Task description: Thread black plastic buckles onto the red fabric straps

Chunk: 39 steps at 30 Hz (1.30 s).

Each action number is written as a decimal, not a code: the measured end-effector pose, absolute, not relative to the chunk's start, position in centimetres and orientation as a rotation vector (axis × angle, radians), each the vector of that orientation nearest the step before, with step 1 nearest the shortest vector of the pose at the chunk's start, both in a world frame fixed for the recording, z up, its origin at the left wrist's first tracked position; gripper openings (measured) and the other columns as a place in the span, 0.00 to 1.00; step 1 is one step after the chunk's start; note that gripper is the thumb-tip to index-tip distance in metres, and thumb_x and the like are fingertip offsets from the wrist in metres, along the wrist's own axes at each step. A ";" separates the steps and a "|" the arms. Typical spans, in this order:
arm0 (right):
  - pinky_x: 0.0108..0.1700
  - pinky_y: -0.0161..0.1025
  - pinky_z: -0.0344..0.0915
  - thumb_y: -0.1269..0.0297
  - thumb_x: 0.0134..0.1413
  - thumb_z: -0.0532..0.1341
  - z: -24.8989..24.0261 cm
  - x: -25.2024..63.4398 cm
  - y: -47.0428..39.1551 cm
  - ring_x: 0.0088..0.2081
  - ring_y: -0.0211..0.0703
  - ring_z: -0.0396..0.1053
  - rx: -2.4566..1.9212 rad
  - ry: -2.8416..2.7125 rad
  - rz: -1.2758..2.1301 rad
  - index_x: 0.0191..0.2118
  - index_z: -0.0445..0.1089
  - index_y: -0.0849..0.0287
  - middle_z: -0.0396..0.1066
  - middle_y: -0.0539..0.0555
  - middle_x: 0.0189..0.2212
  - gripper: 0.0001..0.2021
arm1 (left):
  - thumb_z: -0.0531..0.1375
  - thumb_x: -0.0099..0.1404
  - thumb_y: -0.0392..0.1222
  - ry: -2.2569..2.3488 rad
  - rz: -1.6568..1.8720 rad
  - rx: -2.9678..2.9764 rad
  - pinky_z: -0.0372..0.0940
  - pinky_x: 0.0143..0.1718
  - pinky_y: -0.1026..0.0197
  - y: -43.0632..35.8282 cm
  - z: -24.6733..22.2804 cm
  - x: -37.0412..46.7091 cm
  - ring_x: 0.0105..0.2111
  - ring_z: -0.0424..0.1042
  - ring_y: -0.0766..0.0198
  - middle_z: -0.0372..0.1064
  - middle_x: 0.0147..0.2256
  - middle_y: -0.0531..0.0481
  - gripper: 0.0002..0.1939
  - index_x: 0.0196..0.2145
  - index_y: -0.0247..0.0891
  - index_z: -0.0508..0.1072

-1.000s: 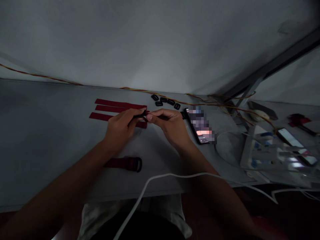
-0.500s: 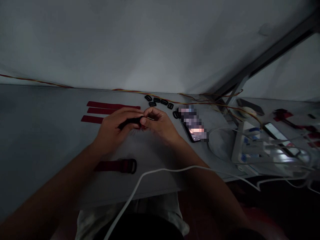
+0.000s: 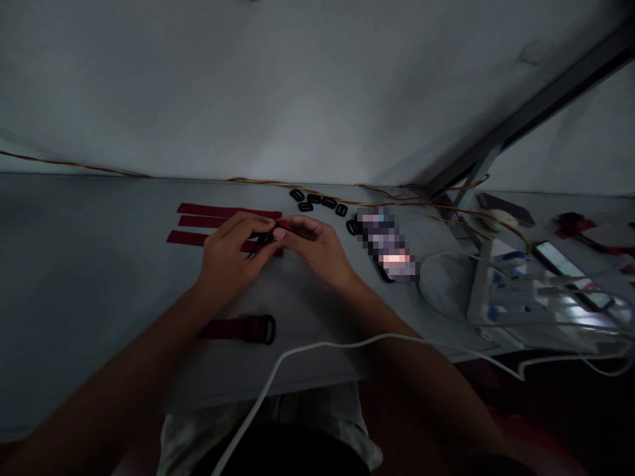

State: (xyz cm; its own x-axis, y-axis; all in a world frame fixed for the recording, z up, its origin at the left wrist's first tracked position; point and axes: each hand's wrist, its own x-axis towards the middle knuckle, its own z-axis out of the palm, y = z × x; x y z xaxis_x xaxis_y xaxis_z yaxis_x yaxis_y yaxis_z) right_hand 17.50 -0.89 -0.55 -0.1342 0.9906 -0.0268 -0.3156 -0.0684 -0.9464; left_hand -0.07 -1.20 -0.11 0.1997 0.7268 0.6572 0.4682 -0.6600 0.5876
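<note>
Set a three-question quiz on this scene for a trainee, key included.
1. True or false: the phone lies to the right of the right hand.
2. What is held between the fingers of the left hand and right hand? A) a white cup; B) a red-and-black piece; C) a spoon.
3. Which lies nearer the person's body: the red strap with a black ring, or the flat red strips?

Key: 1. True. 2. B. 3. The red strap with the ring.

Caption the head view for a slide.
Left hand and right hand together hold a small dark piece near red straps, black buckles and a phone.
</note>
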 end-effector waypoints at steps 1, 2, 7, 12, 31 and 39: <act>0.50 0.40 0.73 0.54 0.40 0.80 -0.5 17.7 -0.8 0.41 0.40 0.77 -0.934 -1.002 1.480 0.37 0.80 0.56 0.80 0.50 0.38 0.19 | 0.66 0.69 0.44 1.101 1.400 2.218 0.76 0.49 0.52 -1.3 0.1 -0.1 0.45 0.80 0.56 0.81 0.44 0.48 0.05 0.41 0.44 0.79; 0.51 0.40 0.73 0.55 0.40 0.80 -0.5 17.9 -0.7 0.41 0.39 0.77 -0.931 -0.983 1.495 0.37 0.80 0.56 0.80 0.50 0.37 0.18 | 0.64 0.71 0.44 1.067 1.349 2.221 0.76 0.50 0.52 -1.3 0.2 -0.2 0.46 0.81 0.56 0.81 0.45 0.48 0.06 0.43 0.44 0.80; 0.46 0.36 0.73 0.57 0.41 0.81 -0.4 18.7 -0.5 0.38 0.37 0.76 -0.941 -0.961 1.548 0.36 0.81 0.56 0.80 0.49 0.35 0.17 | 0.60 0.73 0.38 0.972 1.369 2.398 0.76 0.50 0.57 -1.1 0.0 -0.5 0.45 0.81 0.60 0.82 0.44 0.48 0.08 0.43 0.42 0.81; 0.46 0.37 0.74 0.56 0.41 0.81 -0.3 18.3 -0.8 0.39 0.37 0.77 -0.958 -0.985 1.502 0.40 0.82 0.55 0.81 0.50 0.37 0.19 | 0.64 0.70 0.34 0.914 1.538 2.566 0.76 0.49 0.58 -0.6 -0.8 -0.7 0.44 0.82 0.60 0.83 0.43 0.47 0.06 0.43 0.41 0.80; 0.44 0.40 0.75 0.55 0.42 0.80 0.3 19.0 -1.0 0.39 0.41 0.78 -0.980 -1.207 1.340 0.39 0.78 0.54 0.82 0.51 0.38 0.19 | 0.65 0.68 0.43 0.982 1.332 2.314 0.76 0.49 0.56 -0.8 -0.2 -0.8 0.47 0.80 0.57 0.80 0.47 0.45 0.13 0.49 0.40 0.77; 0.53 0.43 0.74 0.59 0.35 0.83 0.7 19.4 -1.1 0.48 0.43 0.77 -0.930 -1.307 1.360 0.41 0.74 0.53 0.79 0.51 0.45 0.27 | 0.66 0.71 0.44 0.831 1.308 2.207 0.73 0.56 0.55 -0.5 -0.2 -0.9 0.51 0.79 0.58 0.80 0.50 0.45 0.11 0.49 0.44 0.80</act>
State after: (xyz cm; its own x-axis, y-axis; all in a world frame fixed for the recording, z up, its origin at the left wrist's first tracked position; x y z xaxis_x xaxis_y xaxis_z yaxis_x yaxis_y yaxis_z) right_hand 19.44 -1.12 0.71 -0.2129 0.9715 0.1042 -0.1425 0.0746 -0.9870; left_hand -0.87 -0.47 -0.24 0.3720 0.6884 0.6227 0.2709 -0.7221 0.6365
